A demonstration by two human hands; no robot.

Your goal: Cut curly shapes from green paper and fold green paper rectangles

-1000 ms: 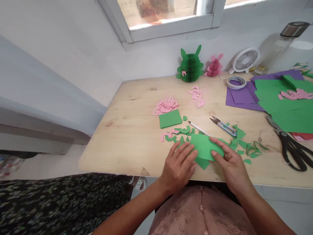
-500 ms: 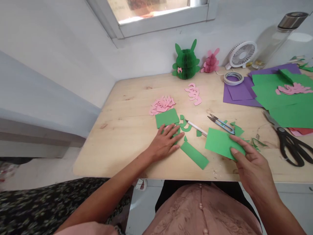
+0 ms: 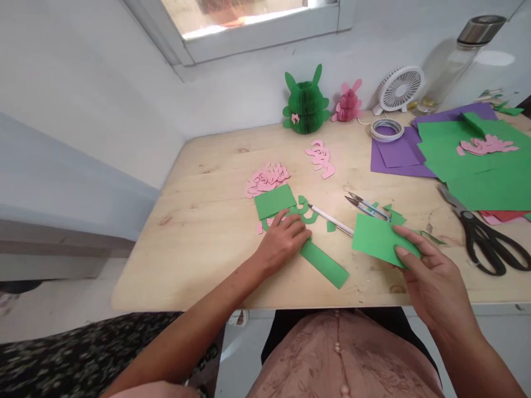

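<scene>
My right hand (image 3: pixel 431 271) pinches a green paper rectangle (image 3: pixel 375 239) between thumb and fingers, slightly above the table. Palm down on the wood, my left hand (image 3: pixel 282 240) has its fingers drawn together and bent; whatever is under them is hidden. Small curved green paper cutouts (image 3: pixel 307 216) lie just past its fingertips. A folded green piece (image 3: pixel 274 202) rests beyond that hand, beside a heap of pink paper cutouts (image 3: pixel 267 179). A green paper strip (image 3: pixel 324 264) lies to the right of my left hand. Between both hands is a white pen (image 3: pixel 332 219).
Thread snips (image 3: pixel 365 205) and black-handled scissors (image 3: pixel 477 232) lie on the right. Behind are a tape roll (image 3: pixel 386 130), purple sheets (image 3: pixel 400 152) and green sheets (image 3: pixel 493 188). A green paper figure (image 3: pixel 306 108), pink figure (image 3: pixel 347 105), small fan (image 3: pixel 400 90) and glass bottle (image 3: pixel 452 72) stand along the wall.
My left hand's fingers have gone from spread flat to bent and bunched together over the scraps. My right hand still holds the green rectangle. The whole view has shifted a little.
</scene>
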